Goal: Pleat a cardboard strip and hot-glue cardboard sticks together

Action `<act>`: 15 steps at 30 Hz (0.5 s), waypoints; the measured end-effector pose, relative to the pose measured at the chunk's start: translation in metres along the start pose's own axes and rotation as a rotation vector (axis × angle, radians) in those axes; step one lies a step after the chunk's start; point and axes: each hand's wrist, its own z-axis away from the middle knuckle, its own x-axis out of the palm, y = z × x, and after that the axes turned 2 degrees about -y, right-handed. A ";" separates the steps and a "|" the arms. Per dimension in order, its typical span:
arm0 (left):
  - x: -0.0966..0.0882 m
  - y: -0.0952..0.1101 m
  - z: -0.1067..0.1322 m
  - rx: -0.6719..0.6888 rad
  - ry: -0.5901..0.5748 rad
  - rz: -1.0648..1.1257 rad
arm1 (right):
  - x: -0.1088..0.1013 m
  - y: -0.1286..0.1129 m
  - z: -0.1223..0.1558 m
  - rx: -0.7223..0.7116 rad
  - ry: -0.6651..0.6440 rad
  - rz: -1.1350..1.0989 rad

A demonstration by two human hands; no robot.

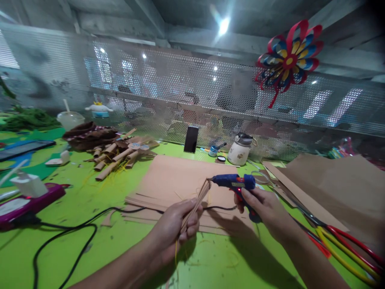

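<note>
My left hand [177,222] is closed around a slim, folded brown paper strip [197,204] that slants up and to the right. In my right hand [263,206] is a blue glue gun [227,180] with a small red light lit on its body. Its nozzle meets the upper end of the strip, or comes very close to it. Beneath both hands lies a stack of brown paper sheets [168,172]. A black cord [108,209] runs across the stack behind my left hand. Thin yellow strands hang below that hand.
Rolled brown paper tubes [112,160] are piled at the left. A purple power strip [45,202] with a white plug stands at the left edge. Red- and yellow-handled scissors [337,237] lie at the right. A phone [191,139] and a lidded jug [240,150] stand at the back.
</note>
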 end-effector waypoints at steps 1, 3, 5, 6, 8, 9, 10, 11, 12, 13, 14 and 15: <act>0.000 0.000 0.000 -0.004 -0.004 0.007 | -0.001 0.000 -0.001 -0.002 0.017 0.002; 0.000 0.000 0.000 -0.010 -0.024 0.032 | -0.002 0.000 -0.001 -0.011 0.045 0.005; 0.000 0.000 -0.001 -0.009 -0.030 0.034 | -0.002 -0.001 0.000 -0.017 0.067 -0.006; -0.001 0.000 -0.001 -0.003 -0.025 0.024 | -0.002 -0.001 0.000 -0.018 0.076 -0.017; -0.001 0.000 -0.001 0.008 -0.007 -0.001 | -0.001 -0.002 0.002 -0.022 0.085 -0.033; -0.002 0.000 -0.001 0.009 -0.002 -0.010 | 0.000 -0.002 0.002 -0.022 0.078 -0.035; -0.002 -0.001 -0.002 0.009 0.001 -0.015 | 0.000 -0.001 0.002 -0.022 0.062 -0.032; -0.002 -0.001 -0.002 0.006 0.002 -0.015 | 0.001 0.000 0.002 -0.021 0.040 -0.025; -0.002 -0.001 -0.002 0.002 0.000 -0.011 | 0.002 0.000 0.001 -0.019 0.015 -0.017; -0.002 -0.001 -0.002 -0.004 -0.003 -0.005 | 0.002 0.001 0.001 -0.015 -0.001 -0.009; -0.001 -0.001 -0.002 -0.010 -0.006 0.003 | 0.002 0.001 0.000 -0.016 -0.001 -0.005; 0.000 -0.001 -0.002 -0.011 -0.006 0.012 | 0.002 0.001 -0.001 -0.019 0.012 -0.004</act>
